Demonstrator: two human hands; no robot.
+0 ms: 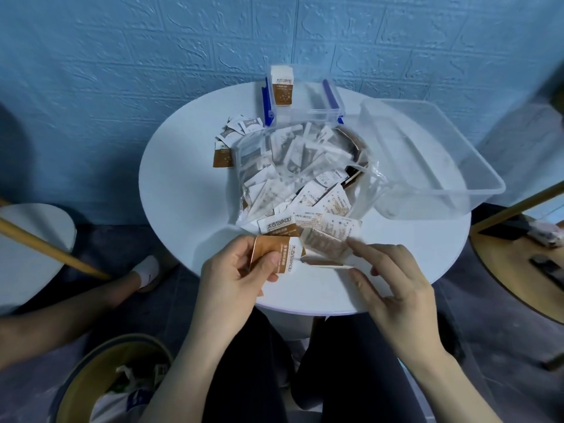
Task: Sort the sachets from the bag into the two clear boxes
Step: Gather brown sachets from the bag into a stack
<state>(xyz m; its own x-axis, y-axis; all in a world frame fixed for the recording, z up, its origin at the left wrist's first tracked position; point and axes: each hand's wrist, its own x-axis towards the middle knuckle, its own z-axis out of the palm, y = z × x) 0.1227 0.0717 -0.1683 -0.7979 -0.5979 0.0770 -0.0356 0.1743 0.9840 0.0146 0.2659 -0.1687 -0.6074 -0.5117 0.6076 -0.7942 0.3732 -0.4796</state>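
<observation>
A clear plastic bag [293, 166] full of brown-and-white sachets lies open in the middle of the round white table [183, 178]. My left hand [235, 276] pinches a small stack of brown sachets [277, 251] at the table's near edge. My right hand [393, 276] pinches another brown sachet [325, 244] by its right end, level with the left hand. A small clear box with blue clips [305, 114] stands at the back with upright sachets [282, 85] in it. A large clear box [427, 154] sits at the right with no sachets visible inside.
Several loose sachets [235, 135] lie left of the bag. Another person's leg and white shoe [146, 270] are on the floor at the left. A lined bin [116, 383] stands at the lower left. More tables sit at both sides, against a blue textured wall.
</observation>
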